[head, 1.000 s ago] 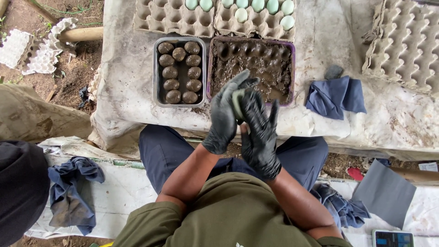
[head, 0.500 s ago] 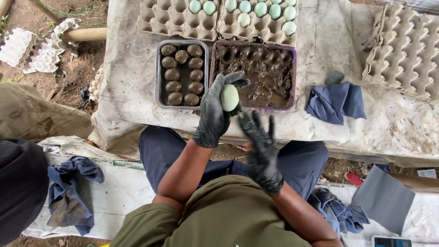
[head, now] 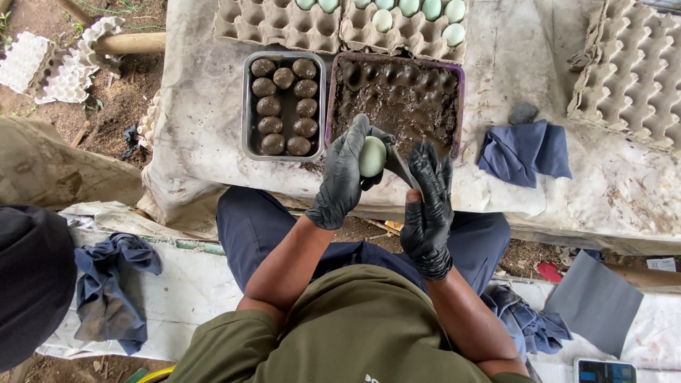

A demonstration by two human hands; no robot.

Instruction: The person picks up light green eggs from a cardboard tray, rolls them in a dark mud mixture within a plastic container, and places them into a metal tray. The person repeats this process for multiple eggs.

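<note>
Both my hands wear black gloves. My left hand [head: 342, 177] holds a pale green egg [head: 372, 156] with a smear of dark mud behind it, just in front of the purple tray of dark mud [head: 397, 96]. My right hand [head: 428, 206] is beside it, fingers spread and pointing up, close to the egg's right side and holding nothing. Left of the mud tray stands a metal tray [head: 248, 106] with several mud-coated eggs [head: 284, 106] in two columns.
Cardboard egg trays [head: 284, 25] with several pale green eggs [head: 418, 10] lie at the back; more empty trays [head: 628, 71] at the right. A blue cloth [head: 525, 152] and a small stone [head: 523, 112] lie on the white-covered table. Another blue cloth [head: 113, 284] lies at lower left.
My hands were pressed together around the egg; they came apart. The left hand now holds the egg bare and the right hand has drawn away with fingers spread.
</note>
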